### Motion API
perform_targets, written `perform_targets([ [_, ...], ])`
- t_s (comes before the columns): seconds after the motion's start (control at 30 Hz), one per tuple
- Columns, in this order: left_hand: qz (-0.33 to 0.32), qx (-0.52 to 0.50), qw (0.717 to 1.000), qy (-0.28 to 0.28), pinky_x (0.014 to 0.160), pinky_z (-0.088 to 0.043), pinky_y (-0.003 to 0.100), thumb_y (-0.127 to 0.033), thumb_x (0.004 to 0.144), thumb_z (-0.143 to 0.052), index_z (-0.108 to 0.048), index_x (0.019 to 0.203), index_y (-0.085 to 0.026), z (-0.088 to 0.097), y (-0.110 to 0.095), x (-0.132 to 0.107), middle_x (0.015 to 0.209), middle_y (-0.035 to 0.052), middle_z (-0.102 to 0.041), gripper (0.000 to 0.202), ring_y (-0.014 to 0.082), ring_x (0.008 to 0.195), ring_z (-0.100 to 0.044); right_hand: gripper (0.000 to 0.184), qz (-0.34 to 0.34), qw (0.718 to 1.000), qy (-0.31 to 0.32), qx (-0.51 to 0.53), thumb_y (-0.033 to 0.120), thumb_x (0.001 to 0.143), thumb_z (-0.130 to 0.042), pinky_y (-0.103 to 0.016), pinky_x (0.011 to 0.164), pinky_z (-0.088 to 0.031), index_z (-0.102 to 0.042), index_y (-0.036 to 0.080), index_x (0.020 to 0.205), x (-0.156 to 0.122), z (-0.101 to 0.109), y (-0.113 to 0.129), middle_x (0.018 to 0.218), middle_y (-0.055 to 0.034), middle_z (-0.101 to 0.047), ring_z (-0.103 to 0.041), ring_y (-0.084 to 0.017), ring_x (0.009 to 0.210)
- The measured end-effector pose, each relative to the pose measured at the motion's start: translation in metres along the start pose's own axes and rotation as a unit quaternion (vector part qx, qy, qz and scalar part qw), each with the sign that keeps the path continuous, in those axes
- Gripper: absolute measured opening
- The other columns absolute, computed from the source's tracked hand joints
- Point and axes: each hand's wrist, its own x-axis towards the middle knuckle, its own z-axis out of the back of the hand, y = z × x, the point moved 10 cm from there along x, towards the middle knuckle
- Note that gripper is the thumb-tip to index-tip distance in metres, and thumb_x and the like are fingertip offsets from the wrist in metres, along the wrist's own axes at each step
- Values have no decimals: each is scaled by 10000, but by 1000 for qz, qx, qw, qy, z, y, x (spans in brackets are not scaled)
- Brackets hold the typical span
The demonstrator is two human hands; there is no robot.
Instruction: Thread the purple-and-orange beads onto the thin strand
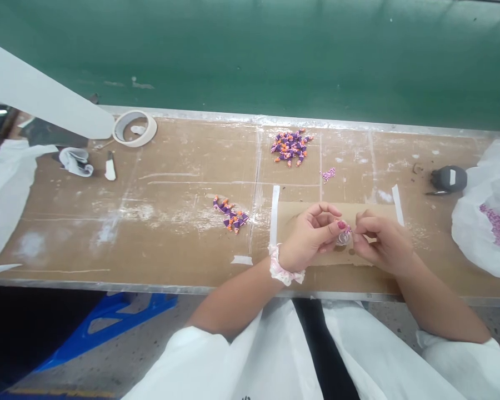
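Observation:
My left hand (314, 236), a ruffled pink-and-white band at its wrist, is closed in a pinch. At its fingertips is a small clear round piece (343, 239), with a purple-pink bit showing at its upper edge. Facing it from the right, my right hand (381, 239) has thumb and forefinger pinched close beside the piece; what they hold is too small to make out. Under both hands lies a cardboard sheet (294, 214) taped at its sides. Beyond them are a heap of small purple-and-orange figures (290, 147) and a little pile of pink beads (328, 175).
More purple-and-orange figures (232, 215) lie left of my hands. A masking tape roll (148, 130), a white-handled tool (110, 166) and crumpled white strips (75, 162) are far left. On the right are a dark round object (450, 178) and a white bag (469, 222) holding pink beads.

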Motion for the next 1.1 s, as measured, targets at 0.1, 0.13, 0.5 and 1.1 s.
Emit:
perform_targets([
  [0.1, -1, 9, 1000, 2, 393, -269, 146, -298, 734, -765, -534, 865, -184, 0, 1, 0, 601, -81, -526, 289, 0, 411, -368, 222, -3, 1000, 0, -7, 18, 800, -522, -195, 434, -317, -448, 220, 854, 0, 0, -1, 636, 49, -422, -395, -74, 524],
  [0.13, -2, 10, 1000, 2, 394, -270, 146, -299, 735, -764, -533, 864, -183, 1, 1, 0, 604, -80, -527, 289, 1, 415, -372, 219, -3, 1000, 2, -8, 19, 801, -525, -194, 433, -319, -449, 218, 853, 0, 0, 0, 639, 47, -426, -397, -73, 523],
  [0.5, -76, 83, 993, -36, 511, -418, 157, -324, 674, -807, -513, 866, -188, 4, -17, -3, 686, -31, -639, 377, 53, 578, -572, 171, -40, 998, 27, -43, 74, 831, -504, -195, 427, -347, -446, 236, 828, 0, -2, 0, 625, 37, -487, -445, -79, 501],
  [1.1, -55, 85, 995, -25, 552, -474, 176, -328, 666, -809, -481, 733, -167, 3, -18, -2, 660, -32, -615, 372, 51, 565, -574, 169, -65, 995, 76, -25, 67, 855, -495, -203, 469, -379, -473, 233, 876, -4, -11, -2, 675, 28, -512, -467, -84, 552],
])
